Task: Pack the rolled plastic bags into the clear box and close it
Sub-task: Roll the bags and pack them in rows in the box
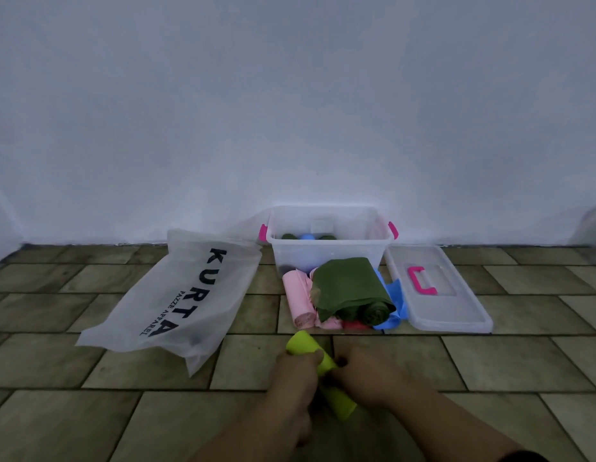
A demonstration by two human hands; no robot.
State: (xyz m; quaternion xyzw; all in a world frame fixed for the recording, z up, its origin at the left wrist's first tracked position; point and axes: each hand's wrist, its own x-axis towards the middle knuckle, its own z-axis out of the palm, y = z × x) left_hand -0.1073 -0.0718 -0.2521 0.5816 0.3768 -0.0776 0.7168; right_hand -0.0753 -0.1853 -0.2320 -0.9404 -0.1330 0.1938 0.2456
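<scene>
A yellow-green rolled bag [305, 343] lies low over the tiled floor, gripped by both hands. My left hand [295, 375] wraps its upper half; my right hand [366, 376] pinches its middle from the right. The clear box [326, 243] with pink latches stands open against the wall, holding dark green and blue rolls. Its clear lid [456, 308] with a pink handle lies flat on the floor to the right. In front of the box is a pile: a pink roll [298, 300], a loose dark green bag [351, 286] over other rolls, and a blue bag [394, 315].
A large translucent white bag [186, 295] printed KURTA lies on the floor left of the box. A plain white wall [290, 111] rises right behind the box. Brownish floor tiles [506, 361] spread to both sides.
</scene>
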